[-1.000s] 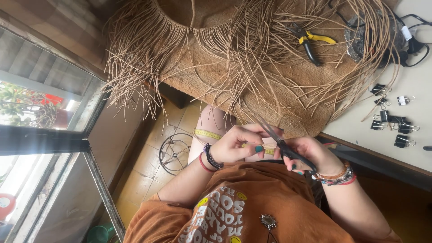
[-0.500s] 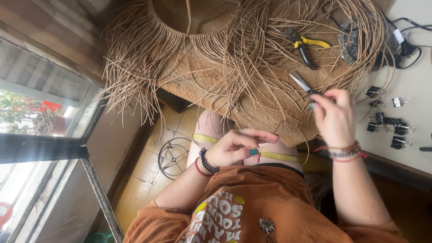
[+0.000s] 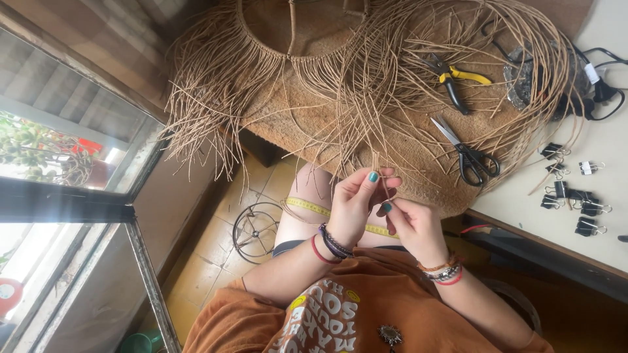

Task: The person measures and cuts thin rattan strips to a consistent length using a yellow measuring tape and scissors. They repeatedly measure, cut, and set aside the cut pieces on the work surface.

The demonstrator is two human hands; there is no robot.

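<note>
A large tan woven cord piece (image 3: 314, 111) with long loose fringe lies over the table edge in front of me. My left hand (image 3: 355, 202), with dark bracelets at the wrist, and my right hand (image 3: 417, 225), with beaded bracelets, meet just below the fringe. Both pinch thin tan cord strands (image 3: 379, 171) that hang from the piece, the fingertips close together. Black-handled scissors (image 3: 470, 154) lie shut on the weave, up and to the right of my right hand, apart from it.
Yellow-handled pliers (image 3: 453, 77) rest on the fringe farther back. Several black binder clips (image 3: 570, 193) lie on the white table (image 3: 608, 137) at right, near black cables (image 3: 598, 91). A yellow measuring tape (image 3: 307, 206) crosses my lap. A wire ring frame (image 3: 257, 230) sits on the tiled floor; a window is at left.
My right hand carried the scissors up to the weave, left them lying there, and came back down to my left hand. Both hands now pinch the cord strands.
</note>
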